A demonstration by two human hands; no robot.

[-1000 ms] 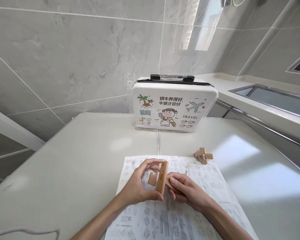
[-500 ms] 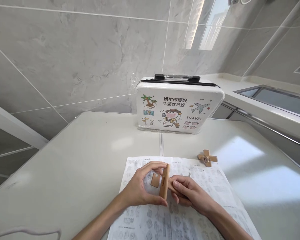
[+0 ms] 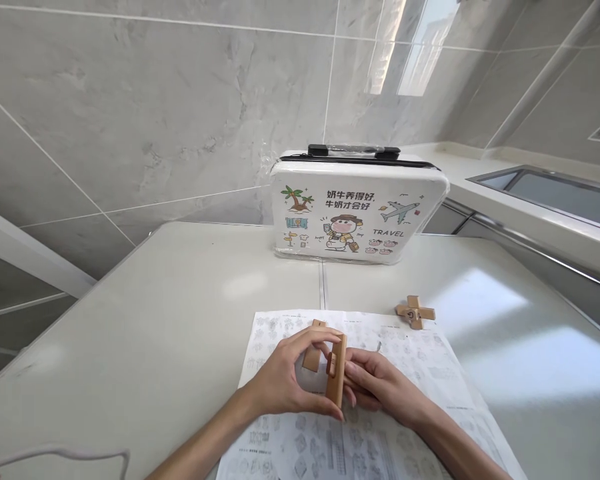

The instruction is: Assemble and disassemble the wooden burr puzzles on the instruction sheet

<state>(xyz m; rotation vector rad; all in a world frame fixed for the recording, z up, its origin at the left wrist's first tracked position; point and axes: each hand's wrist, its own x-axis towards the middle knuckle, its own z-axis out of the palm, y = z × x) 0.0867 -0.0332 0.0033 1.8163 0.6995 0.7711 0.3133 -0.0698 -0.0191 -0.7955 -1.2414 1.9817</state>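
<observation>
My left hand (image 3: 285, 380) pinches an upright wooden puzzle bar (image 3: 337, 371) between thumb and fingers, over a printed instruction sheet (image 3: 420, 373). A second notched wooden piece (image 3: 312, 353) crosses that bar and pokes out behind my left fingers. My right hand (image 3: 380, 387) closes on the crossing piece from the right, fingertips against the bar. A small assembled wooden cross (image 3: 415, 311) lies on the table past the sheet's far right corner, away from both hands.
A white cartoon-printed suitcase (image 3: 359, 210) with a black handle stands at the back against the tiled wall. A steel sink (image 3: 555, 193) is set in the counter at the right. A pale cord (image 3: 55, 457) lies at the table's near left edge.
Both hands have turned the joined pieces a little; the bar now shows its narrow edge, and the crossing piece sticks out farther behind my left fingers. The cross has stayed put.
</observation>
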